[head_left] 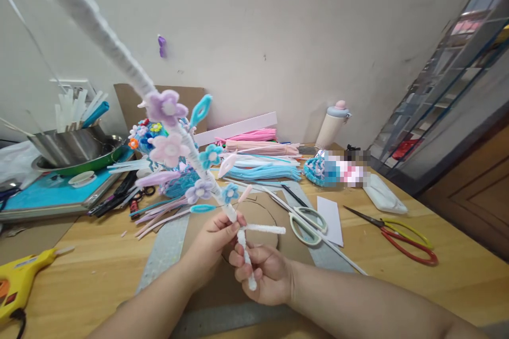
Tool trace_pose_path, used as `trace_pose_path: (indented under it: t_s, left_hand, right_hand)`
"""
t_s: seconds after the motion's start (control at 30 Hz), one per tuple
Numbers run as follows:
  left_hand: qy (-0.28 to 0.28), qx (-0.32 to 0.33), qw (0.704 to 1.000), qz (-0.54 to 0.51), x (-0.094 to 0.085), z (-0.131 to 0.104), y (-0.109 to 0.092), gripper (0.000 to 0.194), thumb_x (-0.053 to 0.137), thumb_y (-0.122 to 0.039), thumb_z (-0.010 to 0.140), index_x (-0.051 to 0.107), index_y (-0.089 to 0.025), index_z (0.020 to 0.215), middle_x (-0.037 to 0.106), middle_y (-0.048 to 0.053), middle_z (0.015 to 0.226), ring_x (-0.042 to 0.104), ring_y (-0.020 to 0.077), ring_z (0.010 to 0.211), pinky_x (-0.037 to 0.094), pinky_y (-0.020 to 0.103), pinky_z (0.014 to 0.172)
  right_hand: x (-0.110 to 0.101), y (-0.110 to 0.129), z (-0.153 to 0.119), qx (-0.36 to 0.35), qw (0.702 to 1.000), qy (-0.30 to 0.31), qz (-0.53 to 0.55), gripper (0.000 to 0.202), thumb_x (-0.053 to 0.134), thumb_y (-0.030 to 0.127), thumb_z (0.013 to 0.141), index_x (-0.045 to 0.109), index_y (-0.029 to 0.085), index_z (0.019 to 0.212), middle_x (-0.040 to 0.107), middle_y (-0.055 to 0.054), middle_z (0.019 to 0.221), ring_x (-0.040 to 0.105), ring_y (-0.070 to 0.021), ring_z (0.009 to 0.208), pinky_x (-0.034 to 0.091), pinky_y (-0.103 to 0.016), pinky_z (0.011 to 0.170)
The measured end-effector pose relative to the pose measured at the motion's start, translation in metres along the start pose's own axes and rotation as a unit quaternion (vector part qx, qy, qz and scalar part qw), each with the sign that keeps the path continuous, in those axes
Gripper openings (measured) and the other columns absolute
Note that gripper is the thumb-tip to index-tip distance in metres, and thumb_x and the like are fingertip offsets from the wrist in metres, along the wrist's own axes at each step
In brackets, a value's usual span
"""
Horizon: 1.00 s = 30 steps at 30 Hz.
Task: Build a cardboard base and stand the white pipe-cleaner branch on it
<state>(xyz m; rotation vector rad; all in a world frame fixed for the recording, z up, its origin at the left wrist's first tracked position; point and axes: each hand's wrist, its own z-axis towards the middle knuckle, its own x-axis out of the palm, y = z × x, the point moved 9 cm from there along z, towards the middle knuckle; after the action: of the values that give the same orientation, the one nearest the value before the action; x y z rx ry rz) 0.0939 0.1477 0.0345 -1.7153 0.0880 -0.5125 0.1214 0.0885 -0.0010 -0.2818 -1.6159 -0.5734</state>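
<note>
A long white fuzzy stem (115, 47) slants from the upper left down to the middle, carrying purple, pink and blue flowers and leaves. My left hand (217, 235) pinches the stem just below its lowest blue flower (230, 193). Below that, my right hand (266, 273) has its fingers closed round the stem's lower end (252, 282). A short white branch (266, 229) sticks out to the right between the hands. Under both hands lies a piece of brown cardboard (202, 288) on a grey mat (159, 259).
Green-handled scissors (308, 226) and red-and-yellow scissors (409, 241) lie on the right. A yellow glue gun (26, 280) is at the far left. Behind are pipe cleaner bundles (258, 172), a bottle (333, 126) and a metal bowl (69, 148).
</note>
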Motion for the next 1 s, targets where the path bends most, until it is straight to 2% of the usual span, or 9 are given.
trace_pose_path:
  t_s: [0.1, 0.2, 0.27, 0.33, 0.43, 0.53, 0.63, 0.83, 1.0]
  left_hand:
    - [-0.009, 0.014, 1.0, 0.025, -0.007, 0.004, -0.008, 0.024, 0.073, -0.038, 0.068, 0.064, -0.016, 0.075, 0.056, -0.003, 0.057, 0.047, 0.0077, 0.049, 0.035, 0.019, 0.05]
    - [-0.02, 0.025, 0.998, 0.054, -0.018, 0.01, -0.017, 0.023, 0.073, -0.037, 0.068, 0.065, -0.016, 0.075, 0.054, -0.004, 0.057, 0.043, 0.0079, 0.049, 0.033, 0.02, 0.05]
    - [-0.017, 0.026, 0.997, 0.074, -0.024, 0.014, -0.021, 0.022, 0.073, -0.036, 0.068, 0.066, -0.016, 0.074, 0.054, -0.003, 0.057, 0.043, 0.0082, 0.051, 0.033, 0.02, 0.052]
    - [0.003, 0.014, 0.996, 0.09, -0.025, 0.017, -0.019, 0.022, 0.074, -0.035, 0.067, 0.068, -0.014, 0.073, 0.055, -0.002, 0.058, 0.043, 0.0085, 0.052, 0.033, 0.021, 0.053]
    - [0.039, -0.01, 0.994, 0.102, -0.023, 0.02, -0.009, 0.024, 0.076, -0.034, 0.065, 0.069, -0.013, 0.074, 0.057, -0.001, 0.058, 0.042, 0.0081, 0.05, 0.032, 0.02, 0.05]
    - [0.049, -0.026, 0.994, 0.096, -0.022, 0.022, 0.003, 0.027, 0.076, -0.034, 0.065, 0.069, -0.013, 0.081, 0.059, -0.001, 0.06, 0.043, 0.0068, 0.048, 0.033, 0.019, 0.048]
    - [0.04, -0.046, 0.996, 0.072, -0.021, 0.023, 0.014, 0.033, 0.071, -0.039, 0.072, 0.064, -0.016, 0.094, 0.06, -0.001, 0.064, 0.049, 0.0069, 0.05, 0.036, 0.017, 0.047]
    - [0.074, -0.126, 0.989, 0.035, -0.009, 0.014, 0.028, 0.036, 0.064, -0.046, 0.077, 0.063, -0.011, 0.086, 0.065, 0.005, 0.067, 0.057, 0.0095, 0.049, 0.042, 0.017, 0.043]
    - [0.078, -0.175, 0.981, 0.026, -0.013, 0.01, 0.036, 0.038, 0.059, -0.047, 0.081, 0.066, -0.009, 0.084, 0.067, 0.006, 0.066, 0.058, 0.0082, 0.049, 0.043, 0.014, 0.042]
  right_hand:
    - [0.002, 0.007, -0.004, -0.009, 0.999, -0.02, -0.041, 0.02, 0.072, 0.021, 0.074, 0.062, 0.011, 0.089, 0.066, -0.004, 0.08, 0.067, -0.0108, 0.072, 0.049, -0.012, 0.053]
    - [-0.008, 0.029, -0.012, -0.024, 0.976, -0.113, -0.184, 0.026, 0.065, 0.011, 0.073, 0.06, 0.007, 0.098, 0.067, -0.011, 0.089, 0.069, -0.0187, 0.083, 0.052, -0.02, 0.06]
    - [-0.015, 0.052, -0.021, -0.058, 0.949, -0.183, -0.252, 0.027, 0.062, 0.009, 0.07, 0.059, 0.01, 0.097, 0.068, -0.009, 0.088, 0.069, -0.0154, 0.078, 0.05, -0.017, 0.056]
    - [-0.018, 0.069, -0.026, -0.087, 0.934, -0.215, -0.271, 0.021, 0.058, 0.018, 0.077, 0.056, 0.015, 0.097, 0.069, -0.006, 0.086, 0.069, -0.0116, 0.07, 0.046, -0.013, 0.048]
    - [-0.016, 0.075, -0.027, -0.087, 0.921, -0.22, -0.31, 0.026, 0.056, 0.033, 0.081, 0.055, 0.015, 0.099, 0.07, -0.007, 0.08, 0.066, -0.0123, 0.053, 0.037, -0.013, 0.033]
    - [-0.016, 0.073, -0.027, -0.096, 0.902, -0.234, -0.35, 0.028, 0.066, 0.03, 0.073, 0.053, 0.015, 0.094, 0.066, -0.002, 0.059, 0.052, -0.0086, 0.032, 0.023, -0.014, 0.025]
    - [-0.018, 0.077, -0.029, -0.14, 0.88, -0.264, -0.369, 0.029, 0.067, 0.032, 0.07, 0.049, 0.017, 0.088, 0.058, 0.007, 0.047, 0.038, -0.004, 0.024, 0.016, -0.013, 0.025]
    - [-0.022, 0.085, -0.029, -0.181, 0.849, -0.284, -0.409, 0.034, 0.068, 0.041, 0.066, 0.049, 0.017, 0.082, 0.055, 0.008, 0.046, 0.037, -0.0031, 0.025, 0.016, -0.014, 0.026]
    - [-0.021, 0.083, -0.029, -0.201, 0.811, -0.305, -0.457, 0.032, 0.063, 0.044, 0.07, 0.051, 0.017, 0.082, 0.055, 0.009, 0.047, 0.04, -0.0034, 0.026, 0.019, -0.013, 0.025]
